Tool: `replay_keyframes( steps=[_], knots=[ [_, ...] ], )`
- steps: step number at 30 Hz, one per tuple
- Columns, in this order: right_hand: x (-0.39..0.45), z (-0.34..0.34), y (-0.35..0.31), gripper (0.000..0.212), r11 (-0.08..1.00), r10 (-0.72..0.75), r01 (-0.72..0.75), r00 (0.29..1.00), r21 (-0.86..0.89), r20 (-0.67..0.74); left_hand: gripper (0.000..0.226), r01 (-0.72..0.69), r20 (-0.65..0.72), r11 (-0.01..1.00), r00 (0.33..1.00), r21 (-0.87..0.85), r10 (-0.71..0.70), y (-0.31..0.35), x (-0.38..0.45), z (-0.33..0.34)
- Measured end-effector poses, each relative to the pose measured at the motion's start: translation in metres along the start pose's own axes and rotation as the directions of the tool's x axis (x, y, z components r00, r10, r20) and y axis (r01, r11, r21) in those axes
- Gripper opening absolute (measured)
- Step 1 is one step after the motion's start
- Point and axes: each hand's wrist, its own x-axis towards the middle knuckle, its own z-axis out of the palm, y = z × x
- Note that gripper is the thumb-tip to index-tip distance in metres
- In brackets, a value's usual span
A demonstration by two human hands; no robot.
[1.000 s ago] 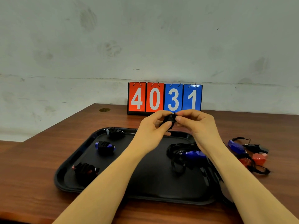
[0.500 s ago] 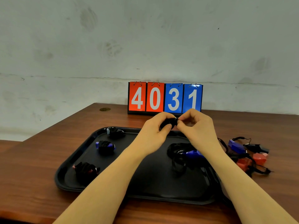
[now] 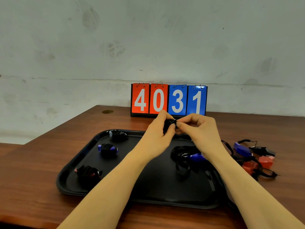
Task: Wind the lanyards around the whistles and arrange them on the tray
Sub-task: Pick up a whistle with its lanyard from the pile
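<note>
Head view: table [image 3: 49,162] w/ black tray [image 3: 148,187], 3 wound whistles down its left side, loose blue one [image 3: 196,157] at right. Left hand [image 3: 156,134] & right hand [image 3: 199,129] together above tray, both pinching a small black whistle [image 3: 168,125]. Prob light, hard body; cord soft, springs loose, so grip body, keep the cord end pinned

A stained, pale wall [image 3: 148,38] is standing behind a brown wooden table [image 3: 33,162] — a flip scoreboard [image 3: 169,100] is resting against it.

Wooden table [image 3: 41,162]; black tray [image 3: 79,161]; scoreboard [image 3: 168,100]; loose whistles [image 3: 254,156].
</note>
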Motion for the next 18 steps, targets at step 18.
replay_keyframes(
  steps=[18],
  knots=[
    [-0.0002,0.0043,0.0031,0.018,0.985,-0.060,0.047,0.995,-0.169,-0.076,0.018,-0.017,0.016,0.996,1.000,0.083,0.016,0.0004,-0.0006,0.0030]
  ],
)
